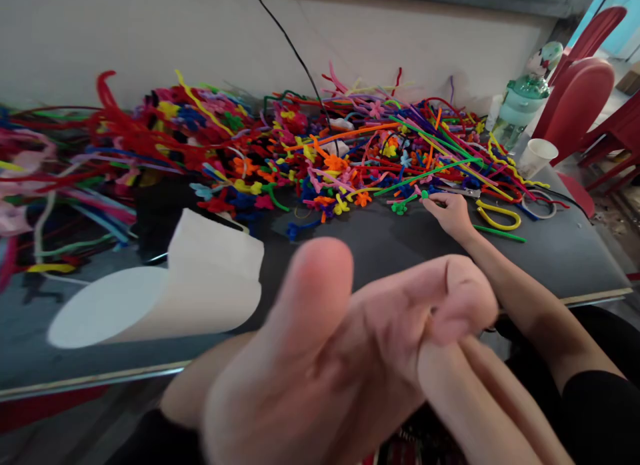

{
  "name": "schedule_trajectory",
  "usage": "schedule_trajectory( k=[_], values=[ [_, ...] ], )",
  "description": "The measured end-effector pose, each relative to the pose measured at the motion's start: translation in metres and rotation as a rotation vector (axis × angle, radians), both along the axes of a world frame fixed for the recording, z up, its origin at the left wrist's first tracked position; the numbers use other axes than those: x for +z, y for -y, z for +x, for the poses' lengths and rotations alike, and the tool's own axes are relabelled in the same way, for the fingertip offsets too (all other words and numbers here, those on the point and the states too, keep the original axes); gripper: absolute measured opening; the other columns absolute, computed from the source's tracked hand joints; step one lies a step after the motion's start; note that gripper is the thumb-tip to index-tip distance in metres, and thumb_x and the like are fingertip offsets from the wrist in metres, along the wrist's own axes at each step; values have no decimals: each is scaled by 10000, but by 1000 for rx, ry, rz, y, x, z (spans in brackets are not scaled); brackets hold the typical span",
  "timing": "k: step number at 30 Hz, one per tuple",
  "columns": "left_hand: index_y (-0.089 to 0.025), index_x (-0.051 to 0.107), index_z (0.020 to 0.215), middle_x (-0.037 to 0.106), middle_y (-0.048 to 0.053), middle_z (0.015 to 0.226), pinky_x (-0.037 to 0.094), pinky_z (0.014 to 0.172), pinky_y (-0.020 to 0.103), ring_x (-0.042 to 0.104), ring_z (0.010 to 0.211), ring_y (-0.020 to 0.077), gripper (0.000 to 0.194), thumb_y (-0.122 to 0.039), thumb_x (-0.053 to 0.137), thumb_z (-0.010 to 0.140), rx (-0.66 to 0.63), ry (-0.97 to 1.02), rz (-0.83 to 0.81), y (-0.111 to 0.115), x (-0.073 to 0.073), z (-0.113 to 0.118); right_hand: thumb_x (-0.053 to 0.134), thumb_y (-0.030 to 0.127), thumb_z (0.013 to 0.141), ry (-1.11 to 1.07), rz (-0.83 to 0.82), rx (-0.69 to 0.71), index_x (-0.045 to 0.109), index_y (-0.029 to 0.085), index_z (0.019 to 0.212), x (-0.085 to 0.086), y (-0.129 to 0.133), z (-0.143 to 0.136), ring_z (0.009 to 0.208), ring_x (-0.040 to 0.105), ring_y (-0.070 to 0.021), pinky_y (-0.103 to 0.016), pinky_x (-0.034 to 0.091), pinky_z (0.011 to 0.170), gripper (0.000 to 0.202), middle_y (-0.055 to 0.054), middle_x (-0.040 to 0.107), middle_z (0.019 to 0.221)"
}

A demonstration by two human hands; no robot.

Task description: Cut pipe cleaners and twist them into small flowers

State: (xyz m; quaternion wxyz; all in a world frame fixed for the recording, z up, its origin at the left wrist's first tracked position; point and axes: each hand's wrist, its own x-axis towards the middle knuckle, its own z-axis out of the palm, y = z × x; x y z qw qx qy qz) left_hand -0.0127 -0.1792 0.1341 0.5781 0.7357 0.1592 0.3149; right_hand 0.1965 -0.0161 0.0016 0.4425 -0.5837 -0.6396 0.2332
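Note:
My left hand (pixel 345 358) is raised close to the camera, blurred, with its palm in view. Its thumb stands well apart and the fingers bend to the right; nothing shows in the palm. Bare skin meets the fingertips at lower right, and I cannot make out which limb it belongs to. Farther off, over the table, my right hand (pixel 453 215) pinches a small green pipe-cleaner flower (pixel 425 195) at the front of the heap. Another green flower (pixel 399 209) lies just left of those fingertips. Beyond both hands spreads a tangled heap of coloured pipe cleaners (pixel 350 161).
A curled white sheet (pixel 215 271) lies on the dark table (pixel 360 231) at left. To the right are a yellow loop (pixel 500 223), a green pipe cleaner (pixel 500 234), a paper cup (pixel 537 158) and a green-topped bottle (pixel 520 111). Red chairs (pixel 575 98) stand beyond. A black cable (pixel 290 45) hangs behind.

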Motion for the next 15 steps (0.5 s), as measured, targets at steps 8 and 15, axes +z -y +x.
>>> schedule_trajectory(
  k=[8,15],
  values=[
    [-222,426,801,391,-49,595,391,539,253,440,534,93,386,-576,442,957,803,129,399,-145,-89,43,615,427,771,-43,-70,79,725,145,738,-1,-4,1,635,517,-130,-252,374,614,304,-9,624,646],
    [-186,545,840,565,-4,658,446,632,239,553,643,118,344,-469,425,992,798,-156,832,-193,-152,22,570,468,805,-150,-88,262,676,160,745,-5,-6,4,533,438,-99,-245,335,539,332,20,528,569]
  ],
)
